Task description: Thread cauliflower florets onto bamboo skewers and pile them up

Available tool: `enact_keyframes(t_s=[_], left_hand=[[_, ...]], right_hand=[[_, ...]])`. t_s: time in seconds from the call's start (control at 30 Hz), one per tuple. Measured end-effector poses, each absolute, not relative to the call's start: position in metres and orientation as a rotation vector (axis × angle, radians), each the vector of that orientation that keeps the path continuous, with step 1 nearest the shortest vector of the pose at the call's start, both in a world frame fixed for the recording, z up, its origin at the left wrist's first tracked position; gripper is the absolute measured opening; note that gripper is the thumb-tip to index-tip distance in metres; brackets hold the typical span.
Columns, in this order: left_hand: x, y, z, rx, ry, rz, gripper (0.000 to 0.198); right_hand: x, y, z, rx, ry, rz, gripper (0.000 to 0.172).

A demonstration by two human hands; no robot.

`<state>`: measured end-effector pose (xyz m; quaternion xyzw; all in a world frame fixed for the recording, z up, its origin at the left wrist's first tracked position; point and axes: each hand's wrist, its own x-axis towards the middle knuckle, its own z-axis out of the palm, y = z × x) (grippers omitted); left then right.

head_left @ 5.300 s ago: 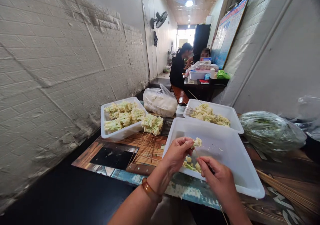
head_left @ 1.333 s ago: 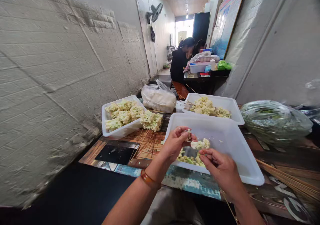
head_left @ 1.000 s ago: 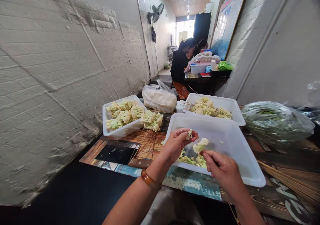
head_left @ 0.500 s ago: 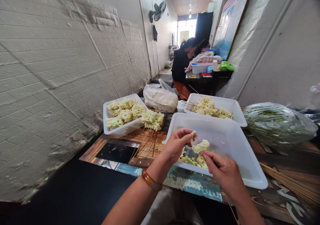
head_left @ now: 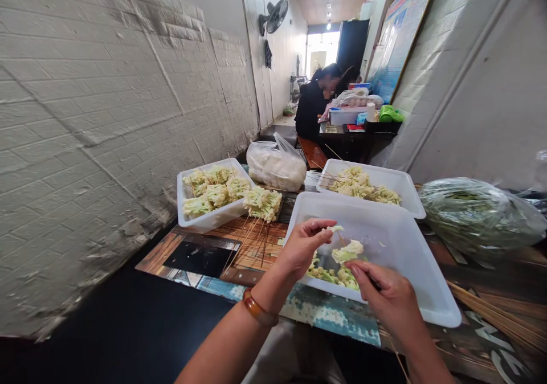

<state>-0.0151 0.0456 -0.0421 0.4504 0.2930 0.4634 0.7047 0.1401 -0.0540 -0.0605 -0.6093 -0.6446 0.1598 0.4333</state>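
Over the near white tray (head_left: 410, 258), my left hand (head_left: 305, 244) pinches a small cauliflower floret (head_left: 336, 229) between thumb and fingers. My right hand (head_left: 384, 287) is closed on a bamboo skewer (head_left: 397, 352), whose lower end shows below the fist. Pieces of cauliflower (head_left: 348, 252) are threaded on it just above my right fingertips. The skewer's bare upper part rises to the floret at my left fingers; whether its tip has entered the floret I cannot tell. Loose cauliflower pieces (head_left: 342, 277) lie in the tray's near left corner, partly hidden by my hands.
Skewered cauliflower fills the left tray (head_left: 209, 223); a bundle (head_left: 262, 203) rests beside it. Behind are a white plastic bag (head_left: 276, 164) and another tray (head_left: 412, 193). At right lie a bag of greens (head_left: 481, 210) and bare skewers (head_left: 499, 310). A person (head_left: 311, 107) sits farther back.
The floret in my left fingers now lies flatter, and those fingers are straighter. My right hand with the skewered cauliflower has shifted slightly right in view. The camera view has moved a little.
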Motion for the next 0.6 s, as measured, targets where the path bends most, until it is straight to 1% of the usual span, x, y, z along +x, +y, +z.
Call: enact_keyframes(t_s=[0.13,0.4,0.6], left_hand=[[-0.0158,0.0455,-0.0407,0.981,0.653,1.064,0.027],[-0.0174,0.0432,-0.0357,0.922,0.562,0.933,0.031],[-0.0174,0.0433,-0.0352,0.932,0.543,0.922,0.027]], right_hand=[[0.1403,-0.0547,-0.0606,-1.506,-1.618,0.395,0.032],[0.1394,-0.0545,-0.0568,-1.499,-1.640,0.369,0.033],[0.1410,-0.0541,-0.0570,-1.488,-1.654,0.382,0.033]])
